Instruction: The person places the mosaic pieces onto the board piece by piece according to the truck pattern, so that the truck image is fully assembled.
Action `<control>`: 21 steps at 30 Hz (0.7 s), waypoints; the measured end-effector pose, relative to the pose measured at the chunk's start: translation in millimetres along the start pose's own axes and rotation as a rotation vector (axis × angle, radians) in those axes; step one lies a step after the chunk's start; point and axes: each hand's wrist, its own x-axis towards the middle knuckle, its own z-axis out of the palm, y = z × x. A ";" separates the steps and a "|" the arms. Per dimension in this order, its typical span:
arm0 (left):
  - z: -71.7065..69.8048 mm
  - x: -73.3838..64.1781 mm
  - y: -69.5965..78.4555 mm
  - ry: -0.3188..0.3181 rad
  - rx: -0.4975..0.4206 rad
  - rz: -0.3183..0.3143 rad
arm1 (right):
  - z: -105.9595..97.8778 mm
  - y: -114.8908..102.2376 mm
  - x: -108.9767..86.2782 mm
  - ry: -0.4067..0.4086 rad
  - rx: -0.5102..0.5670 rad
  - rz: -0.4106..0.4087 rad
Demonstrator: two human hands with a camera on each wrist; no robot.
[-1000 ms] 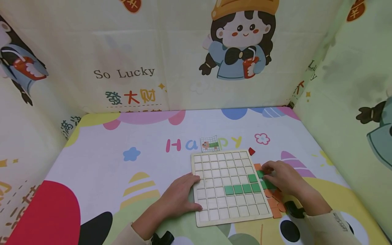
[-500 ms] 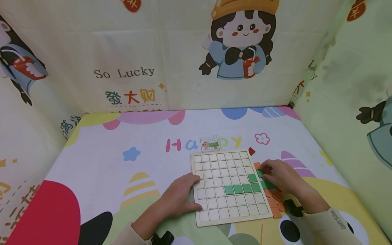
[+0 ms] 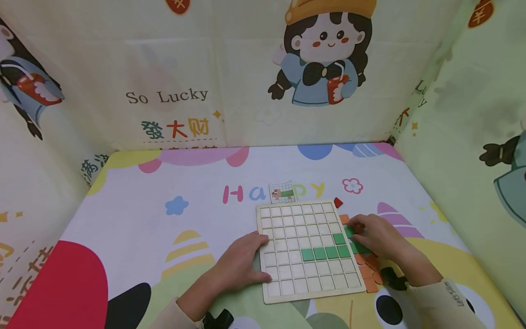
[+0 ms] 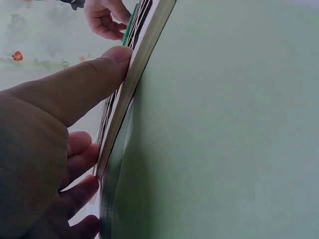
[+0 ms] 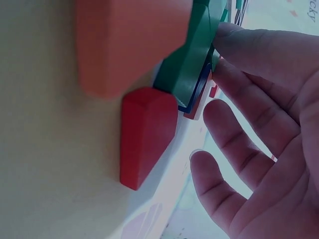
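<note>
A pale gridded board [image 3: 316, 297] lies on the table, with several green square tiles [image 3: 319, 253] in its cells. My left hand [image 3: 238, 262] rests at the board's left edge, thumb and fingers spread; in the left wrist view the thumb [image 4: 94, 79] presses on the edge. Past the board's right side, my right hand [image 3: 382, 235] pinches a green tile [image 5: 215, 52] between thumb and index fingertip, the other fingers loosely bent. More green tiles [image 3: 360, 248] lie beneath this hand, partly hidden by it.
Several orange pieces [image 3: 371, 269] lie along the board's right edge, with an orange tile [image 3: 344, 219] farther back. A small red piece [image 3: 338, 202] sits near the far right corner. Behind the board lies a small picture card [image 3: 282, 193]. Patterned cloth walls [image 3: 242, 82] enclose the table.
The right hand's fingertips have shifted slightly left, and the orange tile beyond them has slid a little away from me. The left hand and board have stayed in place.
</note>
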 end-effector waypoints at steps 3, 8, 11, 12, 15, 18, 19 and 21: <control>-0.4 -0.1 0.3 0.002 -0.004 0.000 | -0.5 0.2 0.6 -0.005 -0.014 -0.005; -1.0 0.1 0.2 -0.002 -0.007 0.001 | -2.7 -0.5 1.8 -0.017 -0.028 -0.006; -1.0 0.1 0.0 -0.004 -0.007 0.002 | -3.6 -1.4 1.6 -0.025 -0.040 -0.001; -0.9 0.1 -0.1 -0.004 -0.008 0.002 | -3.9 -1.6 1.6 -0.027 -0.045 -0.001; -0.7 0.2 -0.4 -0.002 -0.007 0.003 | -4.4 -2.7 1.1 -0.024 -0.050 0.012; -0.7 0.3 -0.4 0.000 -0.004 0.003 | -5.5 -3.6 0.6 -0.014 -0.037 0.026; -0.8 0.2 -0.4 0.000 -0.003 0.003 | -5.7 -4.3 0.0 -0.008 -0.031 0.033; -0.8 0.2 -0.5 0.002 -0.003 0.004 | -6.6 -5.3 -0.8 0.007 -0.019 0.027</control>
